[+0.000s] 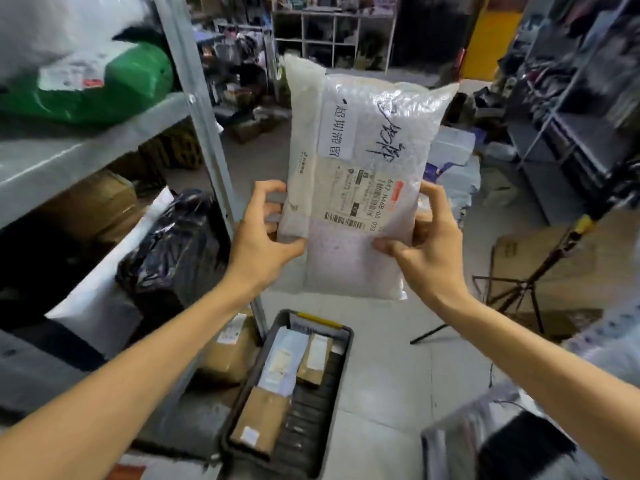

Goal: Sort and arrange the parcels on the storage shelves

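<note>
**Item under inspection:** the white bubble-wrap mailer parcel with a printed barcode label and black handwritten marking is held upright in mid-air above the floor, on no shelf.

**Grasp:** the left hand clasps its left edge, fingers curled behind and thumb on the face. The right hand clasps the lower right edge in the same way. The label faces the person, so in my judgement it is being read to choose a slot.

**Pending stock:** the black plastic crate on the floor below contains several small parcels, brown cardboard and white, apparently unsorted.

**Stock placed:** the grey metal shelving at left carries a green plastic-wrapped parcel above and a black film-wrapped bundle beneath.

**Assessment:** the task is partway done. The held parcel and the crate's contents remain to be shelved.
</note>
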A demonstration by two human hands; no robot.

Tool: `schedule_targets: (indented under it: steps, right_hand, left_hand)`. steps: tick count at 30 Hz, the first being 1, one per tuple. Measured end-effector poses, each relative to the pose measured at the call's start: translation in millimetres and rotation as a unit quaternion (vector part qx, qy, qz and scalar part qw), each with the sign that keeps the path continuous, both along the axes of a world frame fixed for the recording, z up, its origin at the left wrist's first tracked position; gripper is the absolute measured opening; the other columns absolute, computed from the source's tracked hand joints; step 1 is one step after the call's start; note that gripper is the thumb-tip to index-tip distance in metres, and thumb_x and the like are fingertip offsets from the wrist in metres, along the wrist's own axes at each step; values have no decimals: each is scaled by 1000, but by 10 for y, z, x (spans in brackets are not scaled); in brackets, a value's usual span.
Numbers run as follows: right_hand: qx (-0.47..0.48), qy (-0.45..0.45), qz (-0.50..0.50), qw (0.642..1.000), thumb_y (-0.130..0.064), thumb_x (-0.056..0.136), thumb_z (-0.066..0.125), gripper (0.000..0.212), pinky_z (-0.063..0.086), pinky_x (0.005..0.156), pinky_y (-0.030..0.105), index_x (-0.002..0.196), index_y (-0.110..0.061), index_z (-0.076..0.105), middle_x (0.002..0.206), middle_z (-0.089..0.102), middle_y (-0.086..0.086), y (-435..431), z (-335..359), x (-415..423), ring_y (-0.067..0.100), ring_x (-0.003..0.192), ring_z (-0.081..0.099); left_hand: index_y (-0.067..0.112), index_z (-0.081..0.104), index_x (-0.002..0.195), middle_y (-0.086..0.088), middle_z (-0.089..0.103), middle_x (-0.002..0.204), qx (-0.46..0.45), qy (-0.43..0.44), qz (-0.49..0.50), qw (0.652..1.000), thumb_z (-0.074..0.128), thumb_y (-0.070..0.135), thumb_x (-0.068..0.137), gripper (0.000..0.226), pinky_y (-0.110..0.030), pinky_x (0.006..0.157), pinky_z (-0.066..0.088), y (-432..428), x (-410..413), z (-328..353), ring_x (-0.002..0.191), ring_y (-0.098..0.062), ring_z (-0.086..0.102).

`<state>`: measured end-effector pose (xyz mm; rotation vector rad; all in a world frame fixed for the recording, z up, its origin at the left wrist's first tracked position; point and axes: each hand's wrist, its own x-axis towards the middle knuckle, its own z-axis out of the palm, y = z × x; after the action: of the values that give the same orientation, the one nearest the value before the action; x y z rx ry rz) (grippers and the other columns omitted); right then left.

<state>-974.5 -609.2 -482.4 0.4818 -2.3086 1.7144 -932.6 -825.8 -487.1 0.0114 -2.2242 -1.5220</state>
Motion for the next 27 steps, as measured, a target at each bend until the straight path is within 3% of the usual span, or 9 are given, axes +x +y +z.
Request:
schedule_targets:
  steps: [5,7,10,13,17,20,24,27]
  right_hand:
    - [36,-83,-33,995,9,67,78,69,60,66,30,116,-23,42,89,73,-5,-173,-789,-292,5,77,71]
    - [50,-122,-42,990,8,66,78,68,60,66,34,113,-24,42,88,72,-5,-254,-1140,-362,6,77,71]
    - [72,-177,-61,980,8,65,77,65,60,66,39,110,-23,42,92,70,-8,-378,-1673,-392,9,80,70]
    - [60,-222,-89,969,4,66,78,58,59,71,37,106,-24,45,99,64,-13,-502,-2262,-388,11,87,67]
    - [52,-297,-124,945,-11,67,85,49,57,75,42,97,-20,48,93,65,-9,-640,-3240,-293,14,88,65]
    - [69,-358,-135,921,-10,64,85,50,56,69,50,91,-15,44,89,66,-1,-692,-4105,-157,21,83,67]
    - [111,-417,-126,893,-2,67,82,46,59,68,39,90,-12,44,90,67,-4,-776,-5165,54,16,84,68]
    - [145,-450,-121,873,-2,70,80,42,57,72,31,95,-12,49,96,69,0,-861,-5811,212,19,89,68]
  left_hand:
    - [23,43,113,3,62,100,14,-105,-2,994,79,-2,70,62,-13,73,51,-142,-356,-742,90,-6,63]
    - [20,46,109,-2,63,103,46,-154,-15,987,80,2,72,53,-19,75,54,-247,-498,-1049,93,-13,65]
    - [16,52,95,-3,63,103,85,-210,-18,974,77,7,78,31,-26,82,54,-378,-673,-1575,96,-20,65]
    - [21,53,84,-2,63,92,117,-250,-8,961,77,4,77,31,-23,79,53,-468,-765,-2166,87,-17,64]
    - [15,52,92,-3,60,90,153,-328,9,932,76,-7,74,37,-15,67,52,-511,-717,-3104,83,-19,63]
    - [15,53,104,-1,61,91,151,-394,24,906,75,-10,73,45,-22,69,54,-522,-557,-3915,83,-19,63]
    - [21,55,94,-7,64,90,103,-458,44,882,75,-9,73,41,-22,63,51,-559,-288,-4992,76,-19,64]
    - [22,56,92,-9,65,93,91,-501,56,859,75,-7,73,40,-35,70,54,-597,-115,-5677,82,-26,66]
